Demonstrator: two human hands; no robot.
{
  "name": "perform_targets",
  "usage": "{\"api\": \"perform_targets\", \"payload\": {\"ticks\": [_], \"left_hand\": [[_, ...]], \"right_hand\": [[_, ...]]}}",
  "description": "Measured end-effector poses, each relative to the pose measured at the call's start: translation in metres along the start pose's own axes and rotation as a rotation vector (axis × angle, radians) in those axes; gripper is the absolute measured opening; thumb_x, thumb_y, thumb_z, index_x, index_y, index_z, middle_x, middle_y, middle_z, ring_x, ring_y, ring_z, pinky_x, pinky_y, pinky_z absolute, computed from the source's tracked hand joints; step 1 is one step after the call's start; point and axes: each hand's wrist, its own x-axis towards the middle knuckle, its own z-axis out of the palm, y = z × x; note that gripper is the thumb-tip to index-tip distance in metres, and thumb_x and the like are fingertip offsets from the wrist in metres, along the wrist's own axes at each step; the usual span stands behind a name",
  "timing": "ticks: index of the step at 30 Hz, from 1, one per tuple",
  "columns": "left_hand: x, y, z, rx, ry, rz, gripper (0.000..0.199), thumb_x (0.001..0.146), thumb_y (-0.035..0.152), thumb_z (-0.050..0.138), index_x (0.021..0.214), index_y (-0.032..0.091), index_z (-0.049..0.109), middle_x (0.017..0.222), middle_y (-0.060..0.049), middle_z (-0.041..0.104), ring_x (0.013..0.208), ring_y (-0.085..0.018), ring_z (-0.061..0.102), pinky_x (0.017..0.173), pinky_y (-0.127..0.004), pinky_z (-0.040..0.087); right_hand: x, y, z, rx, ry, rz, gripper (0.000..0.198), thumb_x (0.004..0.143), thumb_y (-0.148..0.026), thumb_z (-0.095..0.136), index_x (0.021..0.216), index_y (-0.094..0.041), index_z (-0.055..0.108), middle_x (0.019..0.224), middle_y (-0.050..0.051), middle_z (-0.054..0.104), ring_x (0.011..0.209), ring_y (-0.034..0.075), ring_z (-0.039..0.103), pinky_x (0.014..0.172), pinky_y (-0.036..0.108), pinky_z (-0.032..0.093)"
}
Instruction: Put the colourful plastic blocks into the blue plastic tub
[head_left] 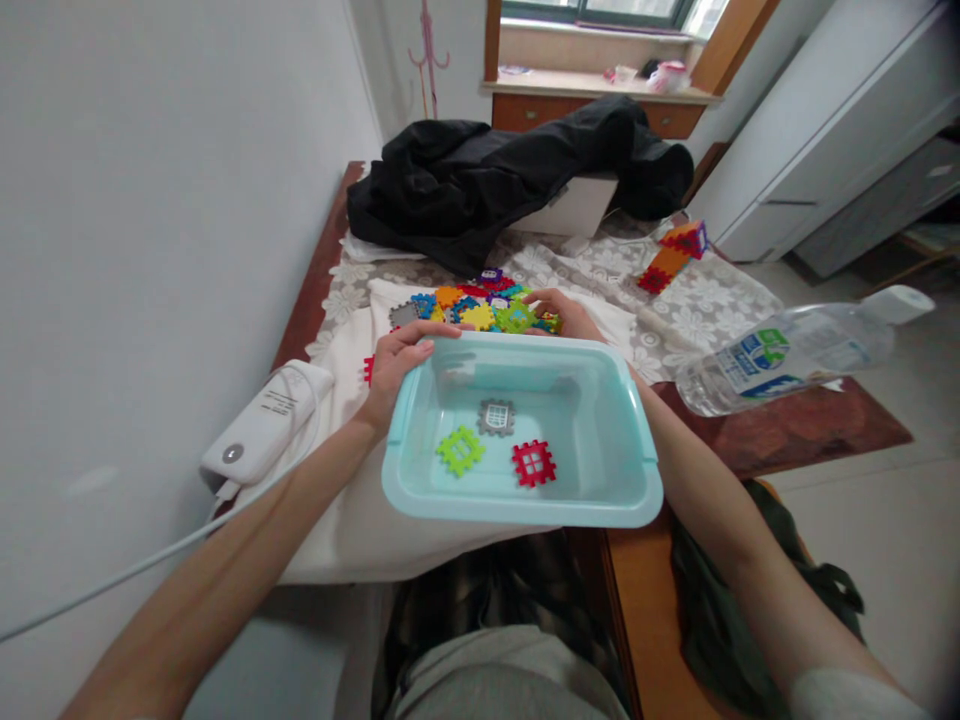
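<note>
Pale blue plastic tub [600, 440] sits centre-frame at the near table edge, on a white cloth [352, 520]. Three toothed tiles lie on its floor: grey tile [496, 416] toward 12 o'clock, green tile [461, 449] at 8, red tile [533, 463] at 5, all apart from one another.

Left hand [397, 365] grips the tub's far-left corner at 10 o'clock, fingers curled over the rim. Right hand [562, 312] is past the far rim at 12–1 o'clock, resting on a heap of coloured tiles [480, 300]; fingers mostly hidden, cannot tell if they pinch one.

Further out: power bank [262, 425] with cable at 9, lying water bottle [795, 355] at 3, stacked tile tower [671, 255] at 1–2, black jacket [510, 170] at 12.
</note>
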Motion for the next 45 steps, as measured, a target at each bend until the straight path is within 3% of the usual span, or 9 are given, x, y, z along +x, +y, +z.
{"api": "perform_targets", "payload": {"ticks": [5, 9, 15, 17, 21, 26, 33, 39, 45], "left_hand": [[-0.001, -0.001, 0.000, -0.018, -0.015, 0.011, 0.026, 0.083, 0.036, 0.077, 0.098, 0.018, 0.088, 0.118, -0.013, 0.086, 0.105, -0.031, 0.080, 0.091, -0.038, 0.063], [-0.001, -0.001, -0.001, -0.016, -0.030, 0.030, 0.024, 0.085, 0.033, 0.075, 0.099, 0.018, 0.088, 0.119, -0.013, 0.086, 0.106, -0.029, 0.080, 0.092, -0.037, 0.062], [0.000, -0.002, -0.003, -0.016, -0.041, 0.038, 0.026, 0.086, 0.035, 0.075, 0.101, 0.018, 0.088, 0.121, -0.014, 0.085, 0.113, -0.033, 0.080, 0.097, -0.040, 0.062], [-0.001, -0.003, -0.003, -0.008, -0.043, 0.039, 0.027, 0.086, 0.035, 0.075, 0.102, 0.018, 0.088, 0.122, -0.014, 0.085, 0.115, -0.034, 0.079, 0.100, -0.042, 0.061], [-0.001, -0.003, -0.005, 0.009, -0.038, 0.043, 0.026, 0.088, 0.035, 0.074, 0.103, 0.018, 0.088, 0.124, -0.014, 0.085, 0.118, -0.033, 0.078, 0.104, -0.041, 0.059], [-0.001, -0.004, -0.006, 0.009, -0.029, 0.023, 0.027, 0.088, 0.037, 0.076, 0.102, 0.017, 0.088, 0.122, -0.015, 0.085, 0.115, -0.033, 0.079, 0.100, -0.041, 0.061], [-0.001, -0.004, -0.005, 0.009, -0.044, 0.042, 0.025, 0.089, 0.033, 0.073, 0.103, 0.018, 0.089, 0.123, -0.013, 0.085, 0.117, -0.032, 0.079, 0.100, -0.039, 0.060], [-0.002, 0.000, -0.003, 0.019, -0.030, 0.021, 0.026, 0.088, 0.035, 0.075, 0.102, 0.018, 0.088, 0.122, -0.014, 0.085, 0.116, -0.034, 0.079, 0.097, -0.040, 0.061], [-0.003, 0.000, -0.001, 0.009, -0.026, 0.018, 0.026, 0.088, 0.037, 0.076, 0.102, 0.019, 0.089, 0.121, -0.013, 0.086, 0.105, -0.030, 0.080, 0.091, -0.037, 0.062]], "right_hand": [[0.007, 0.013, 0.000, -0.002, 0.095, -0.027, 0.043, 0.081, -0.020, 0.079, 0.121, -0.028, 0.064, 0.092, 0.001, 0.069, 0.090, 0.022, 0.064, 0.078, 0.031, 0.057], [0.013, 0.023, -0.001, 0.157, 0.167, -0.095, 0.052, 0.081, -0.029, 0.079, 0.130, -0.032, 0.062, 0.083, -0.003, 0.061, 0.076, 0.019, 0.059, 0.071, 0.031, 0.055], [0.021, 0.031, -0.007, 0.535, 0.301, -0.042, 0.059, 0.075, -0.041, 0.089, 0.126, -0.035, 0.061, 0.106, 0.000, 0.071, 0.089, 0.019, 0.070, 0.074, 0.031, 0.061], [0.022, 0.031, -0.013, 0.646, 0.320, -0.051, 0.060, 0.074, -0.042, 0.091, 0.126, -0.036, 0.061, 0.103, -0.002, 0.072, 0.087, 0.018, 0.070, 0.072, 0.029, 0.061], [0.017, 0.019, -0.022, 0.815, 0.250, -0.105, 0.057, 0.073, -0.039, 0.094, 0.121, -0.040, 0.064, 0.092, -0.005, 0.070, 0.075, 0.013, 0.066, 0.060, 0.024, 0.056], [0.006, -0.007, -0.017, 0.931, 0.145, -0.086, 0.062, 0.060, -0.031, 0.100, 0.113, -0.037, 0.068, 0.089, -0.004, 0.072, 0.066, 0.015, 0.063, 0.049, 0.024, 0.050], [-0.003, -0.010, -0.013, 0.885, -0.043, -0.158, 0.055, 0.065, -0.028, 0.101, 0.109, -0.034, 0.069, 0.083, -0.005, 0.070, 0.068, 0.016, 0.066, 0.060, 0.028, 0.058], [-0.006, -0.003, -0.017, 0.834, -0.090, -0.175, 0.052, 0.068, -0.032, 0.101, 0.111, -0.035, 0.071, 0.081, -0.006, 0.068, 0.069, 0.015, 0.066, 0.065, 0.028, 0.057], [-0.007, -0.007, -0.019, 0.766, -0.121, -0.209, 0.039, 0.070, -0.046, 0.101, 0.080, -0.026, 0.069, 0.078, -0.001, 0.068, 0.070, 0.016, 0.063, 0.065, 0.028, 0.055]]}}
